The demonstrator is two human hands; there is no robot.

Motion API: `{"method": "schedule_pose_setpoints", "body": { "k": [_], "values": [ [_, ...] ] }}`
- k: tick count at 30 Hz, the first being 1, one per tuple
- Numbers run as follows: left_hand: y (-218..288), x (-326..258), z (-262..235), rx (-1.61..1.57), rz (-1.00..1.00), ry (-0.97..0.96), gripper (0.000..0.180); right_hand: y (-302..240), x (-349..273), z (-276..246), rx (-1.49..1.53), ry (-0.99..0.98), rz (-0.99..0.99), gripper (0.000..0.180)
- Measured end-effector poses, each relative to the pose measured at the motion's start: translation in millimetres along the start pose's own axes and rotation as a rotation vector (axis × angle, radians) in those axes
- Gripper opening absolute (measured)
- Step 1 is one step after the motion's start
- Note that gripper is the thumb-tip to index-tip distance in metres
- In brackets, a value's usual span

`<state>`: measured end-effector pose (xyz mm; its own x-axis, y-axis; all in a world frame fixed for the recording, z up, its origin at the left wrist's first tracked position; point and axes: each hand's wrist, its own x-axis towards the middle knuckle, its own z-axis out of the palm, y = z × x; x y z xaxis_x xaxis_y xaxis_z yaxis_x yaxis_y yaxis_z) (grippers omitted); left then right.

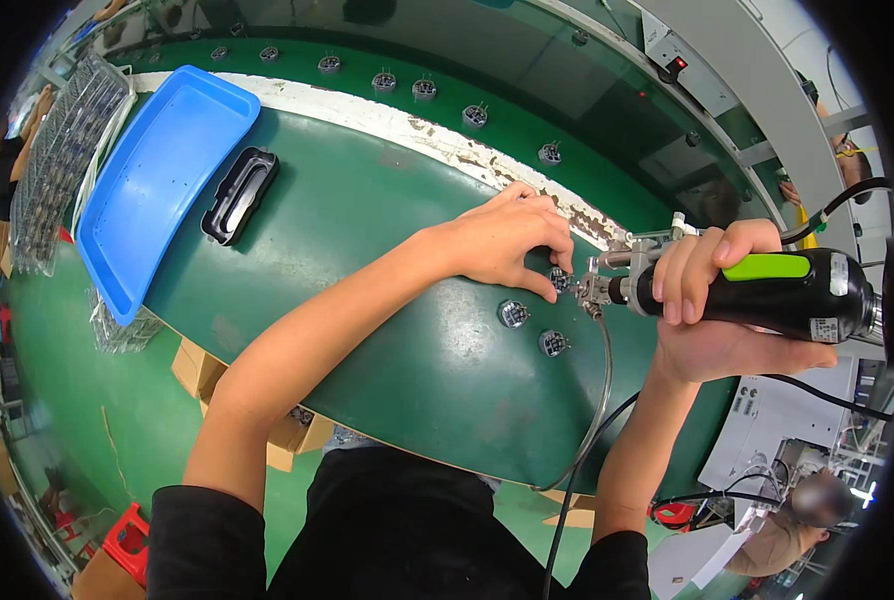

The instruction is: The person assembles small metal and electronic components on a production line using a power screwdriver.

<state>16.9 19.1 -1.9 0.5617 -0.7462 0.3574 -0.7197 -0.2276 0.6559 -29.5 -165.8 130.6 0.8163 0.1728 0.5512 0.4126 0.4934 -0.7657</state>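
Note:
My right hand [712, 285] is wrapped round a black electric screwdriver [797, 300] with a green lever, its metal nose [599, 287] pointing left. At that nose, my left hand [507, 240] pinches a small round grey-black part [561, 279] between thumb and fingers, partly hidden by them. The tip meets this part or sits very close; I cannot tell which. Two similar round parts, one [513, 314] below my left thumb and another [554, 343] nearer me, stand on the green table [417, 370].
A blue tray [167, 180] and a black oblong holder [239, 196] lie at the left. Beyond the white worn ledge [387, 115], several round parts [475, 116] sit along a green strip. A hose [607, 390] and black cable [567, 500] hang from the tool side. Stacked clear trays [67, 160] stand far left.

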Motion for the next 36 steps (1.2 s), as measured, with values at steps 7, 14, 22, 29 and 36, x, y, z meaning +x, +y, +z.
{"method": "schedule_pose_setpoints", "body": {
  "k": [7,14,22,29,36],
  "values": [
    [2.4,-0.4,0.9,0.006,-0.005,0.008,0.032,4.3,1.8,-1.8,0.024,0.015,0.003,0.116],
    [5.8,3.0,-1.6,0.007,-0.025,-0.024,0.03,6.9,4.1,-1.6,-0.007,0.029,0.029,0.105],
    [4.9,-6.4,-10.0,0.086,0.004,0.044,0.031,5.2,-0.4,6.4,-0.015,0.122,0.107,0.11],
    [19.6,-13.8,15.5,0.025,-0.003,0.141,0.028,-67.1,-8.9,-22.6,-0.078,-0.074,-0.009,0.079],
    [42.6,-61.1,-4.5,0.048,-0.048,0.166,0.035,-59.5,-15.8,-32.3,-0.135,-0.042,0.083,0.099]
  ]
}}
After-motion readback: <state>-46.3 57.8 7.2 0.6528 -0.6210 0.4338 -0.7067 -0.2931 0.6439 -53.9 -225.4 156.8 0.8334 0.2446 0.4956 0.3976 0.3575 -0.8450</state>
